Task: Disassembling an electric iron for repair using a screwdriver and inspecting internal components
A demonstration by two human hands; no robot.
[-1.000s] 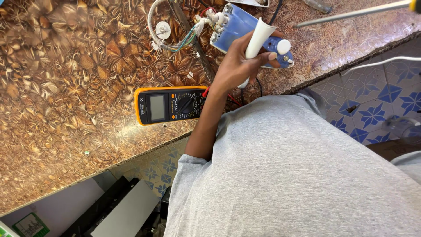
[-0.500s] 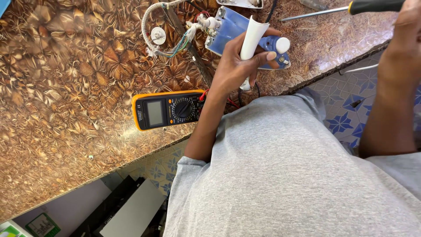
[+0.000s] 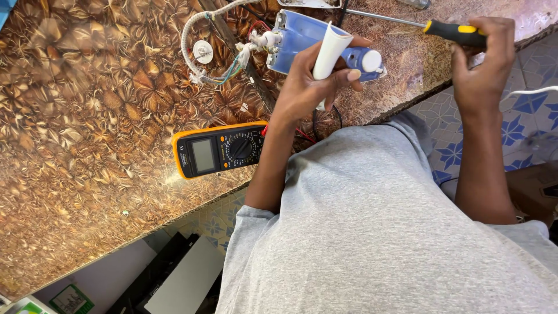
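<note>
My left hand (image 3: 317,75) grips the white handle (image 3: 330,51) of a blue and white electric iron (image 3: 299,36) that lies on the brown patterned countertop (image 3: 87,128). Coloured wires and a white braided cord (image 3: 195,32) come out of the iron's left end. My right hand (image 3: 482,58) holds a screwdriver (image 3: 453,30) by its black and yellow handle, over the counter's edge. Its metal shaft points left, above the iron.
A yellow multimeter (image 3: 218,152) lies on the counter near its front edge, just left of my left forearm, with red and black leads beside it. A small white disc (image 3: 203,51) sits inside the cord's loop. Blue-patterned floor tiles (image 3: 523,116) show at right.
My right hand has come into view from the right with the screwdriver and moved in toward the iron. My left hand has kept its grip on the iron's handle.
</note>
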